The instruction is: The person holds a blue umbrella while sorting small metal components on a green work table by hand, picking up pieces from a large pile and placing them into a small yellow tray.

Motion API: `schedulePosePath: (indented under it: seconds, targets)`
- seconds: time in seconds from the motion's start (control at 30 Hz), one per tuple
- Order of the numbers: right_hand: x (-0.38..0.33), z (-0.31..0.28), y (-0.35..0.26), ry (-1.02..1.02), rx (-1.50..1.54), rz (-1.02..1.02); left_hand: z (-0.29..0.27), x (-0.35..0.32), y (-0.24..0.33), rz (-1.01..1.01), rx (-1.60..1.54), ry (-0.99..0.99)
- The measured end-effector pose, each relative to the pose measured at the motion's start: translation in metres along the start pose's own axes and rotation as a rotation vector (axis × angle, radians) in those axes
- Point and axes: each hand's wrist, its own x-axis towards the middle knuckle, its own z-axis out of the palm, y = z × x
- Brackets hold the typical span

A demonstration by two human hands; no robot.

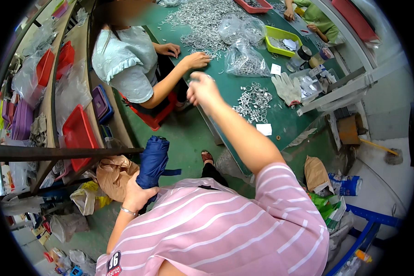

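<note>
Fingers of the left hand (139,193) wrap the near end of a folded blue umbrella (152,158), just beside the pink shirt (225,216) | right hand (204,92) over the surface (285,122), fingers curled, can't tell if holding | umbrella probably light, soft, slick; best gripped mid-bundle

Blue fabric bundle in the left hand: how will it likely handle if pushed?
The blue fabric bundle would probably give at its creased surface. Its rounded, elongated shape could let it roll, and the strap sticking out might snag.
</note>
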Motion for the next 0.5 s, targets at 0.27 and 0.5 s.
schedulePosePath:
  seconds: [0.27,0.5]
  targets:
    - [-0.060,0.011,0.067,-0.802,-0.372,-0.253,-0.016,0.005,-0.010,-0.115,-0.247,-0.040]
    - [-0.110,0.052,0.076,-0.984,-0.194,0.055,-0.008,0.011,0.011,-0.070,-0.188,-0.169]
